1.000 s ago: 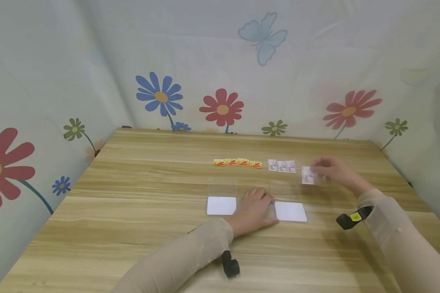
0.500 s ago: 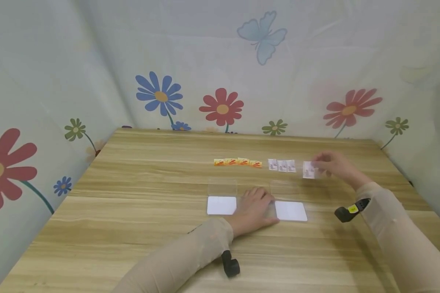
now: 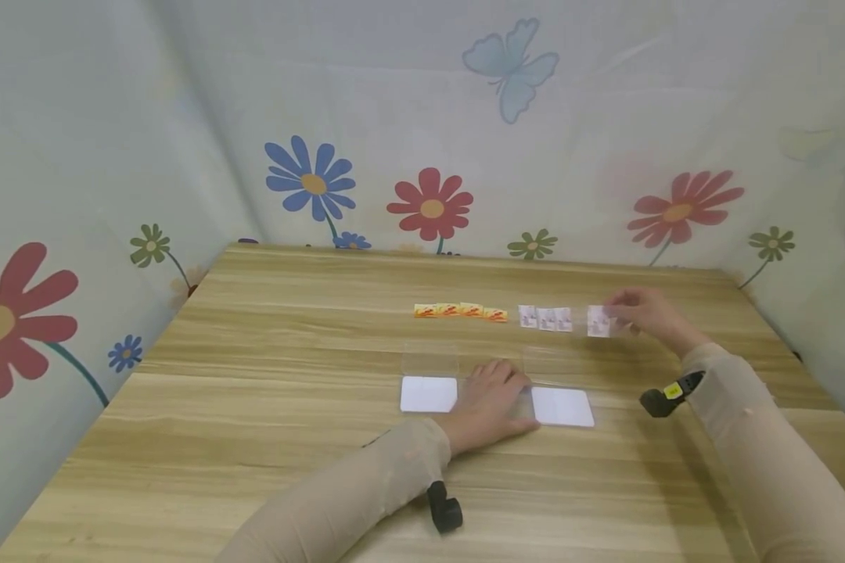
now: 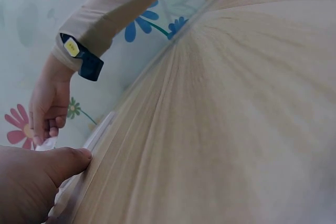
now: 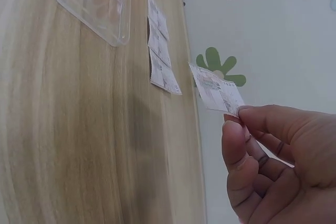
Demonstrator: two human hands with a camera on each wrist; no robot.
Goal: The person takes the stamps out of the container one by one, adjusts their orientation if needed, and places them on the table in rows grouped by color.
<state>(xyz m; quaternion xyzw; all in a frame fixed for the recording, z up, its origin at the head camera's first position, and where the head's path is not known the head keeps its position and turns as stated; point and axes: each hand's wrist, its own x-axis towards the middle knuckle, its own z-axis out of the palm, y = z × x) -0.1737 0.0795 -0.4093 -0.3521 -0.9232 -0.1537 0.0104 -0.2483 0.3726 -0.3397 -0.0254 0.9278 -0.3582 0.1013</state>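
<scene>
My right hand (image 3: 651, 317) pinches a small white printed packet (image 5: 215, 90) by one edge between thumb and fingers, raised above the table at the right. Left of it, three similar white packets (image 3: 545, 319) lie in an overlapping row. My left hand (image 3: 487, 403) rests on the table between two clear boxes with their lids laid open. Its thumb (image 4: 73, 162) reaches the near corner of the right box (image 3: 562, 407), and its fingertips are by that box's hinge side. The left box (image 3: 428, 394) is beside the back of the hand. Both boxes show white bottoms.
Several yellow-and-orange packets (image 3: 459, 310) form a row behind the left box. The transparent lids (image 3: 429, 360) lie flat behind the boxes and are hard to see. A flower-printed cloth (image 3: 366, 94) hangs around the wooden table (image 3: 253, 438).
My right hand has moved slightly away toward the back of the table, carrying the white packet level with the row. The left hand stays in place.
</scene>
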